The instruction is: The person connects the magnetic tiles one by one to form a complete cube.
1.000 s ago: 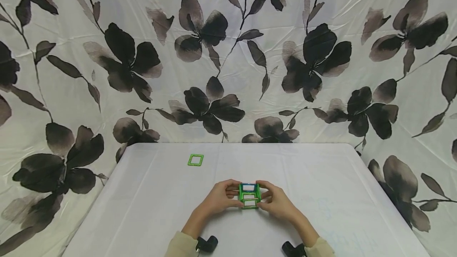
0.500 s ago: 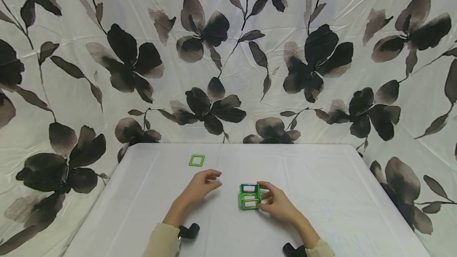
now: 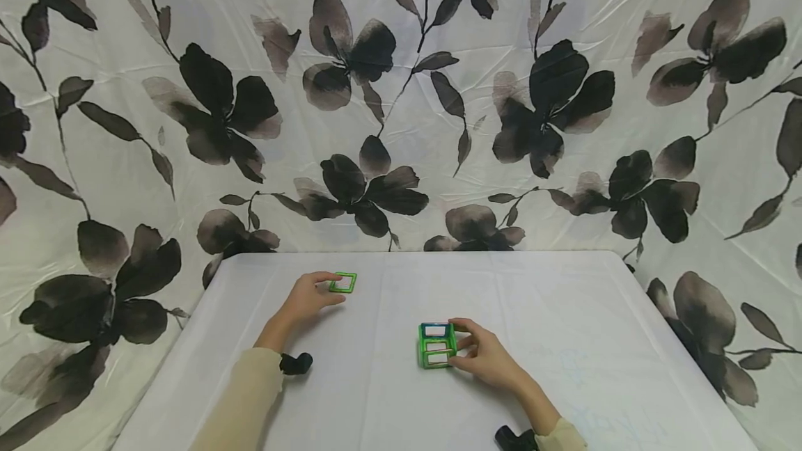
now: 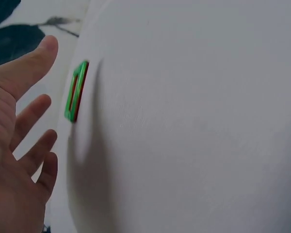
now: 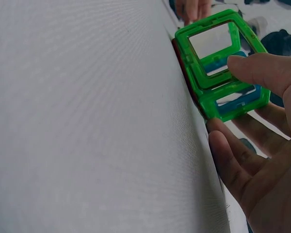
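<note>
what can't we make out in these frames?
- Left hand contact with the loose green tile: head view too small; left wrist view shows a gap at an oblique angle.
- Tile structure: its right side is hidden by the right hand in the head view.
- Structure's far faces: the right wrist view shows only the near frames.

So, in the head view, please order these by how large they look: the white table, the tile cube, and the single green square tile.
1. White table, by far the largest.
2. Tile cube, beside the right hand.
3. Single green square tile, at the left hand; it lies farther from the camera, so it may look slightly smaller than it is.
</note>
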A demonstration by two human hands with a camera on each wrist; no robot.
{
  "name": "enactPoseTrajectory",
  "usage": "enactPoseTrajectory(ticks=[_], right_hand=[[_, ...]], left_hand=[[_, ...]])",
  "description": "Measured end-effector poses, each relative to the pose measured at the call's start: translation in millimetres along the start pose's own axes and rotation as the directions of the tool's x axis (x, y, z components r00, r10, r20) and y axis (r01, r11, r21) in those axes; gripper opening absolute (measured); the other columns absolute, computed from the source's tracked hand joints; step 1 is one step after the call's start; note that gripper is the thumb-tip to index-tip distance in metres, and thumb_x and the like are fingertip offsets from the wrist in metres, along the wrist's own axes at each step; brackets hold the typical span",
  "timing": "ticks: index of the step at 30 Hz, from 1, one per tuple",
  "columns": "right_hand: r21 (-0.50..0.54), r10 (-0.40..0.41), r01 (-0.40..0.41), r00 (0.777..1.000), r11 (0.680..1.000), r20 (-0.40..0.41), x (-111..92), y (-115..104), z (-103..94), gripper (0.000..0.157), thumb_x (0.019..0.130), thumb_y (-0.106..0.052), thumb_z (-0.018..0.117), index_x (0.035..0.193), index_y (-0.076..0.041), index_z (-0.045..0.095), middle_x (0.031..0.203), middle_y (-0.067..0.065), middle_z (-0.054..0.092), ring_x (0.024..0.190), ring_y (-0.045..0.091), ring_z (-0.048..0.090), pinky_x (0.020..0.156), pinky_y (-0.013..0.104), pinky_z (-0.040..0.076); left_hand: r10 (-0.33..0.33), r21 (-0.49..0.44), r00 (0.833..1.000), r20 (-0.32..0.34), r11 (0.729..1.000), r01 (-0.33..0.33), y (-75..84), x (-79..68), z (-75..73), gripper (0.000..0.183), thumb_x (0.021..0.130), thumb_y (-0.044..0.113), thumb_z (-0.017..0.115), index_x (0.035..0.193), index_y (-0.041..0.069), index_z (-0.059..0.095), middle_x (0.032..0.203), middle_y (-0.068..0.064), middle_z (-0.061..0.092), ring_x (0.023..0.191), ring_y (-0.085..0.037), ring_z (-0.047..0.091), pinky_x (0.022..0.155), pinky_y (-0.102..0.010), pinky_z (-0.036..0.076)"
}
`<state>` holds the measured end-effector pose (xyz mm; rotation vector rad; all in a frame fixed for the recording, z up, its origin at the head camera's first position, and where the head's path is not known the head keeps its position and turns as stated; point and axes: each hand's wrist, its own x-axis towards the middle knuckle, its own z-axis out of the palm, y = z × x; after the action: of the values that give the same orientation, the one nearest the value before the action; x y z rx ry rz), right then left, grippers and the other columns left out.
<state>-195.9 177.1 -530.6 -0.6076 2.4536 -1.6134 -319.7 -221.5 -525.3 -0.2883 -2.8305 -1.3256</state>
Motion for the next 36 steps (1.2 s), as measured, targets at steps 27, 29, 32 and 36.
enactPoseTrajectory(ticks=[27,29,32,36], right_hand=[[-0.01,-0.016,0.016,1.0,1.0,0.006,5,19,-1.1,0.068,0.082,-0.014,0.078,0.14,-0.004,0.045,0.134,0.017,0.052,0.094,0.017,0.062,0.068,0.028,0.054],[-0.009,-0.012,0.012,1.0,1.0,0.007,6,18,-1.5,0.068,0.082,-0.014,0.078,0.14,-0.004,0.044,0.135,0.016,0.052,0.094,0.017,0.062,0.067,0.028,0.054],[-0.005,-0.008,0.008,1.0,1.0,0.002,6,17,-0.9,0.068,0.082,-0.014,0.079,0.14,-0.005,0.045,0.135,0.016,0.052,0.094,0.018,0.062,0.067,0.028,0.054],[-0.007,0.001,-0.001,1.0,1.0,0.005,5,18,0.9,0.068,0.082,-0.013,0.079,0.14,-0.004,0.044,0.134,0.017,0.053,0.095,0.019,0.062,0.069,0.028,0.054]], left_hand=[[-0.038,0.124,0.998,0.058,0.992,0.031,-35.4,41.2,-6.4,0.073,0.066,0.034,0.091,0.129,0.011,0.064,0.132,-0.021,0.048,0.118,-0.04,0.045,0.097,-0.055,0.038],[-0.042,0.145,0.998,0.052,0.989,0.034,-37.2,41.3,-5.8,0.072,0.066,0.035,0.09,0.129,0.011,0.064,0.131,-0.021,0.047,0.115,-0.038,0.046,0.096,-0.054,0.04],[-0.037,0.179,0.998,0.042,0.983,0.029,-37.6,41.3,-6.3,0.069,0.067,0.035,0.09,0.127,0.011,0.066,0.127,-0.02,0.047,0.109,-0.036,0.046,0.091,-0.052,0.041],[-0.063,0.195,0.997,0.053,0.979,0.052,-35.5,40.9,-6.9,0.064,0.067,0.033,0.09,0.124,0.011,0.068,0.124,-0.017,0.047,0.105,-0.034,0.045,0.088,-0.049,0.041]])
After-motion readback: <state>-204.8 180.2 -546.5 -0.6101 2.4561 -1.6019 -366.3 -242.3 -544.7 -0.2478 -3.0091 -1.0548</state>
